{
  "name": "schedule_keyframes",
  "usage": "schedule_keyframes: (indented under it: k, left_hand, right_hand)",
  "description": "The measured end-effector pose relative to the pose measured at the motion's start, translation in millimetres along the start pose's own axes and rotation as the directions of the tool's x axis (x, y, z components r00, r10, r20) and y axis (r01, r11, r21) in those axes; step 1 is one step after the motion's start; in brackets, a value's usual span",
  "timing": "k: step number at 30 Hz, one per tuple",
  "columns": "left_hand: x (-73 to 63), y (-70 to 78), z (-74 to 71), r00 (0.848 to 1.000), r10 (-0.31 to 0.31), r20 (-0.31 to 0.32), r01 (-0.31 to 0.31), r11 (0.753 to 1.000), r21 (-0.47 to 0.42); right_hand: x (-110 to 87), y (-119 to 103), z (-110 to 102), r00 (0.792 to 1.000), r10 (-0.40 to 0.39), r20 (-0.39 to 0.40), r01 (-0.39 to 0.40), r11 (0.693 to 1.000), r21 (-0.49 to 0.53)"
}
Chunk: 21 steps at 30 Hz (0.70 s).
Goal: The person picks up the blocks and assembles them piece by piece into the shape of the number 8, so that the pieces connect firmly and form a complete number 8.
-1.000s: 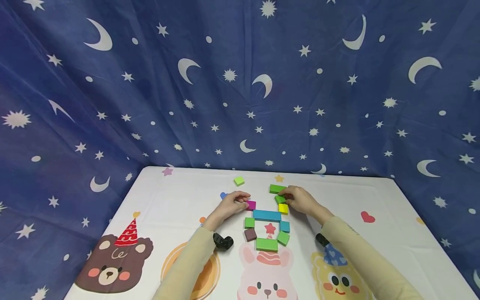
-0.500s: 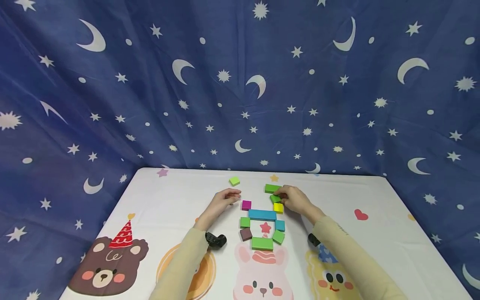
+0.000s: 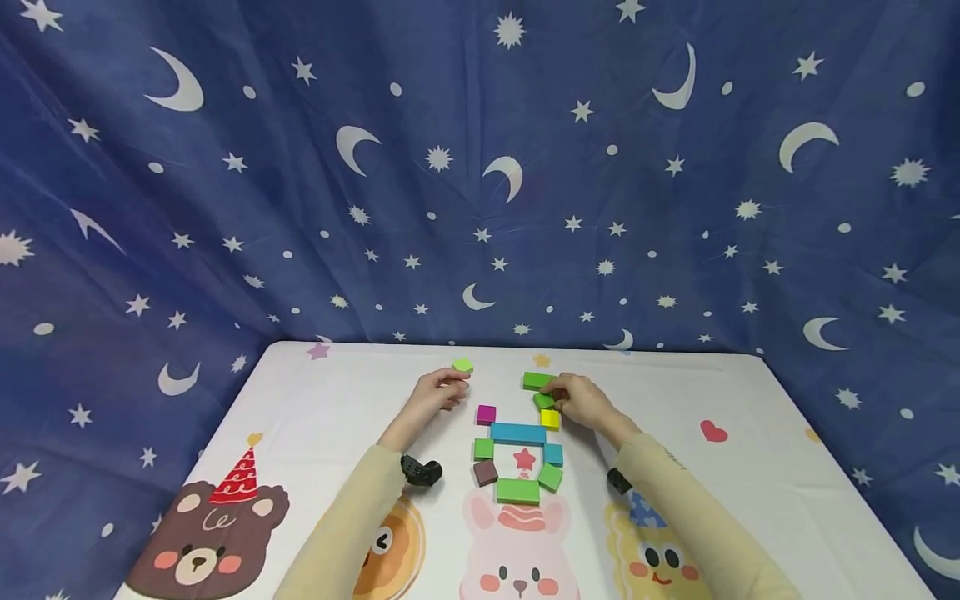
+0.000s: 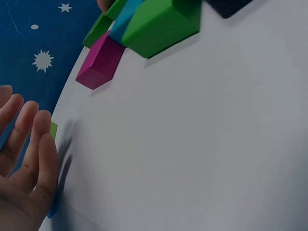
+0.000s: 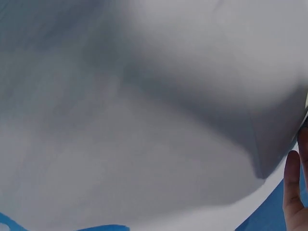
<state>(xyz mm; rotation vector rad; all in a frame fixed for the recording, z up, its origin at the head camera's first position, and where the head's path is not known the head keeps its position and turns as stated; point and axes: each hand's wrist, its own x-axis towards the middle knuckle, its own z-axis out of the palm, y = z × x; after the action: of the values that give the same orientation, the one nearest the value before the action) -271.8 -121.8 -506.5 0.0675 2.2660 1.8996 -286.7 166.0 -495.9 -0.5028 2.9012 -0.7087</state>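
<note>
In the head view my left hand hovers over the table with bent, loose fingers, fingertips close to a light green block. The left wrist view shows that hand's fingers apart, holding nothing; a magenta block lies beyond. My right hand pinches a small green block, which sits between a longer green block and a yellow block. Only a few fingers of it show at the right wrist view's edge, and the block is hidden there.
A long blue block tops a ring formed with a green block, a brown block, a wide green block, a tilted green block and a small blue block. A starry blue curtain stands behind the table.
My left hand has let go of the magenta block and moved up and left to the light green block. The right hand stays at the small green block. The head view has shifted slightly.
</note>
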Motion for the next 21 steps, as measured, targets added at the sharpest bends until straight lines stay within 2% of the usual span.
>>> schedule_keyframes:
  k: [12,16,18,21]
  left_hand:
    - [13.0,5.3,-8.4,0.997,-0.014,-0.082,0.019,0.998,0.064]
    - [17.4,7.1,-10.4,0.996,-0.002,-0.086,0.009,0.996,0.084]
    - [13.7,16.3,-10.8,0.997,-0.001,-0.082,0.007,0.997,0.079]
    - [18.5,16.0,-13.0,0.995,0.009,-0.100,-0.001,0.997,0.075]
  right_hand:
    - [-3.7,3.4,0.3,1.000,-0.030,-0.008,0.030,0.999,0.024]
    - [-3.6,2.1,-0.2,1.000,-0.005,0.000,0.005,1.000,0.026]
    - [-2.9,0.9,-0.8,1.000,0.008,0.007,-0.008,1.000,0.025]
    - [-1.8,-1.7,-1.8,1.000,0.023,0.007,-0.023,0.999,0.029]
